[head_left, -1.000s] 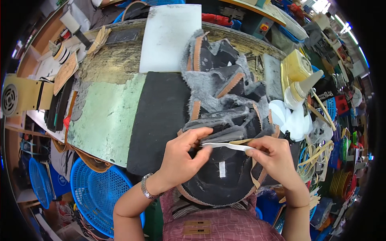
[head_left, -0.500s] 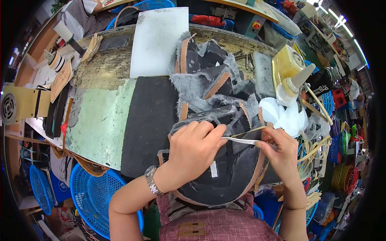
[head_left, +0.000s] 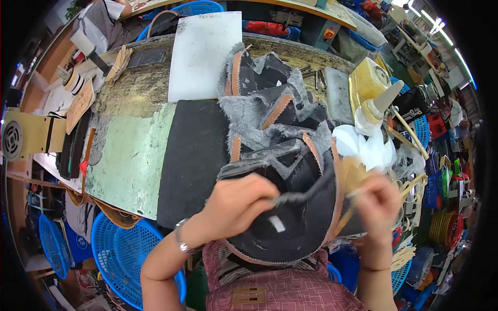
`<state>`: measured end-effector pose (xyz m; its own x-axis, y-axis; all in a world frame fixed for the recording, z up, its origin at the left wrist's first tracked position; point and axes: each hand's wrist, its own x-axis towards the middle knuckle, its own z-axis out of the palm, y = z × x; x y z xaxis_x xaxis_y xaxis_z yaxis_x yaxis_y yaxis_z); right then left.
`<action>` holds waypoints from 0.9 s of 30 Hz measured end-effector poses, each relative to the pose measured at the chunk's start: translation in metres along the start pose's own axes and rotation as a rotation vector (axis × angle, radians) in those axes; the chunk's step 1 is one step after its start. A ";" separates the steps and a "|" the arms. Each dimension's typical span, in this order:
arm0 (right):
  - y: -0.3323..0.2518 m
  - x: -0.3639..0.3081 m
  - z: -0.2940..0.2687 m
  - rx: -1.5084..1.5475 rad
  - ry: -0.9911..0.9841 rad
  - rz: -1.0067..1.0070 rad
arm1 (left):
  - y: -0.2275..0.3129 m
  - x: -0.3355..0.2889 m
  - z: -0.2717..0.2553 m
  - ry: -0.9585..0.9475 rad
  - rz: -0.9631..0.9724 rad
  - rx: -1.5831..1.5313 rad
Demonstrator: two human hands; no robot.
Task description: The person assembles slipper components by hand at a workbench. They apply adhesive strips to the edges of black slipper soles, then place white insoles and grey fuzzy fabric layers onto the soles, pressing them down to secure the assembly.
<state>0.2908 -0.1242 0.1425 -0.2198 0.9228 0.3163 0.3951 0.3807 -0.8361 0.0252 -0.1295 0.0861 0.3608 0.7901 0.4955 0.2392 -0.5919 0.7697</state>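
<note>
My left hand (head_left: 239,205) pinches one end of a narrow pale strip (head_left: 293,197) over a black felt shoe piece with tan zigzag trim (head_left: 290,228) that lies in my lap at the bench edge. My right hand (head_left: 377,203) is blurred by motion and grips the strip's other end at the right rim of that piece. Beyond my hands a heap of grey furry pieces with tan edging (head_left: 270,111) is piled on the bench.
A black mat (head_left: 192,155), a green mat (head_left: 129,160) and a white board (head_left: 202,54) cover the worn workbench. A yellow glue bottle with a cone tip (head_left: 371,98) stands at right. Blue plastic baskets (head_left: 119,254) sit below left. Another person sits at the far side (head_left: 104,20).
Both hands have shifted right with the strip; my right hand has swung outward and is now blurred. The view has tilted slightly lower over the bench.
</note>
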 end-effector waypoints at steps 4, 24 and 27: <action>0.023 -0.005 -0.056 -0.519 0.512 -0.077 | 0.021 -0.045 -0.070 0.113 -0.275 -0.177; 0.076 -0.020 0.047 0.740 -0.044 0.780 | 0.051 -0.033 -0.026 0.083 0.189 0.187; 0.072 -0.014 0.024 0.733 0.004 0.719 | 0.085 -0.025 -0.037 -0.111 -0.314 -0.070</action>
<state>0.3007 -0.1110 0.0672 -0.1423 0.9194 -0.3667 -0.2102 -0.3901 -0.8965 0.0032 -0.1942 0.1539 0.3766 0.9075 0.1863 0.2927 -0.3073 0.9055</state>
